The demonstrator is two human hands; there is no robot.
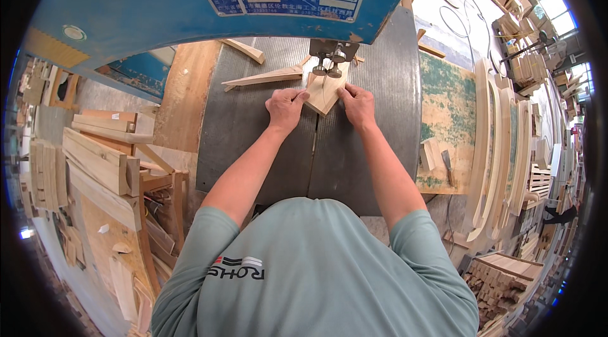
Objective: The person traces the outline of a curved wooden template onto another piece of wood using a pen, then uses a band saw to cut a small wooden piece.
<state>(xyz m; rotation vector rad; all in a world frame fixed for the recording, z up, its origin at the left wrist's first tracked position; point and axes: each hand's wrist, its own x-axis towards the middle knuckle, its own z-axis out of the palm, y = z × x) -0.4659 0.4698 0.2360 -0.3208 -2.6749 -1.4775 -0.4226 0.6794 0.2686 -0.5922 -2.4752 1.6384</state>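
Both my hands hold a pale wooden block [324,95] flat on the dark metal table [266,163] of a blue bandsaw [145,4]. My left hand [286,109] grips its left edge, fingers closed, thumb side toward the wood. On the opposite edge, my right hand [358,105] pinches the block in the same way. The saw's guide rollers [334,69] sit right over the block, with the thin blade coming down among them. A curved line runs along the block's top. The block's far end is partly hidden beneath the guides.
Wooden offcuts [266,76] lie left of the blade. To the right, a worn green board [446,102] carries small wood blocks and a chisel-like tool [448,166]. Long curved wooden pieces [500,147] stand farther right. Stacked boards [95,159] fill the left side.
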